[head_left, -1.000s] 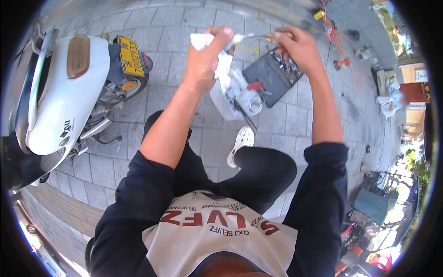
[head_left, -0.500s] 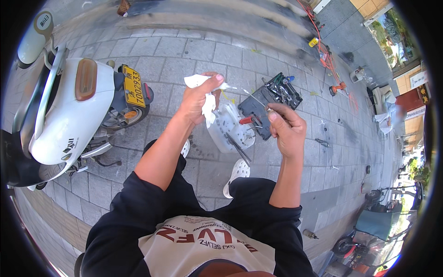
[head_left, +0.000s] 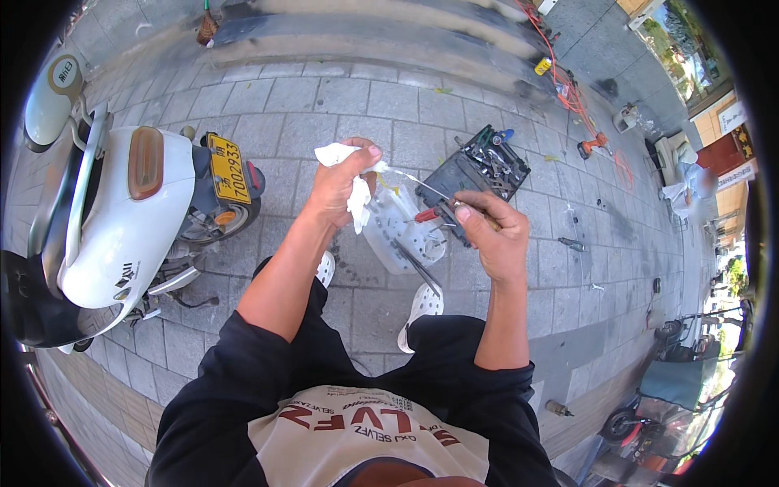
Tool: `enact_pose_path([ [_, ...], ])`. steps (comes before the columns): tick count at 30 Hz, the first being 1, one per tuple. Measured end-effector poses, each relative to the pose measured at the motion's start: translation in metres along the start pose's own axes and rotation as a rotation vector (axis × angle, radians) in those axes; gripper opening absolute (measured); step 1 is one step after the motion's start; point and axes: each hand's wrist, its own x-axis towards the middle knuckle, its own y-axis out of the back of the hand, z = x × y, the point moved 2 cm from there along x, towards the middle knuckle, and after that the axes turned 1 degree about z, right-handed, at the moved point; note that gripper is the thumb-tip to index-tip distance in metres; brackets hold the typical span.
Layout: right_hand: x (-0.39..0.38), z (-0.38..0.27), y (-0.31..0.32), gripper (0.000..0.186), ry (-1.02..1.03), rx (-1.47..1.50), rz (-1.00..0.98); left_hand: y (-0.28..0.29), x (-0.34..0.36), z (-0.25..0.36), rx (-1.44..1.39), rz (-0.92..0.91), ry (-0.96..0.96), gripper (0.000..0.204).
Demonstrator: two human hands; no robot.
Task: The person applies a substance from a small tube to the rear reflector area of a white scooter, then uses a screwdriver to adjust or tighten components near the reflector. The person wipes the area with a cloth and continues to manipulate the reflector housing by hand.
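Both my hands are raised over the paving. My left hand (head_left: 334, 188) is closed on a crumpled white tissue (head_left: 358, 204), whose ends stick out above and below the fingers. A small pale tip shows between thumb and fingers; what it belongs to is hidden. My right hand (head_left: 495, 235) grips a thin metal rod tool (head_left: 432, 189), its handle mostly inside the fingers. The rod slants up and left, its end at or very near the pale tip; contact cannot be made out. Below them lies a translucent plastic tub (head_left: 381, 247) with small parts inside.
An open black toolbox (head_left: 442, 178) lies beyond my right hand, beside a red-handled tool (head_left: 425, 215). Dark rods (head_left: 418, 266) lean across the tub's edge. A white scooter (head_left: 134, 219) stands at left. An orange drill (head_left: 592, 144) and cable lie far right.
My right hand has moved slightly left and down, bringing the rod's end up to the pale tip at my left hand. My left hand has shifted slightly left.
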Motion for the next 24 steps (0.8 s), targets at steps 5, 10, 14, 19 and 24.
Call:
enact_pose_path([
  [5,-0.003,-0.0011,0.0013,0.019,-0.02,0.053,-0.011,-0.0005,0.0009,-0.0014,0.003,-0.007,0.001,0.025],
  [10,-0.004,-0.0026,-0.0001,0.019,-0.019,0.033,-0.014,-0.0006,-0.0019,-0.0004,0.012,0.004,-0.005,0.026],
  [14,-0.0033,-0.0006,0.0003,0.019,-0.021,0.054,-0.014,-0.0037,-0.0035,0.0001,-0.003,0.014,-0.002,0.027],
  [19,-0.0033,-0.0002,0.0006,0.018,-0.019,0.051,-0.018,-0.001,-0.0011,-0.0018,-0.004,-0.018,-0.012,0.027],
  [24,-0.0037,0.0009,0.001,0.019,-0.004,0.047,-0.021,-0.0002,-0.0005,-0.0023,0.002,-0.014,-0.012,0.028],
])
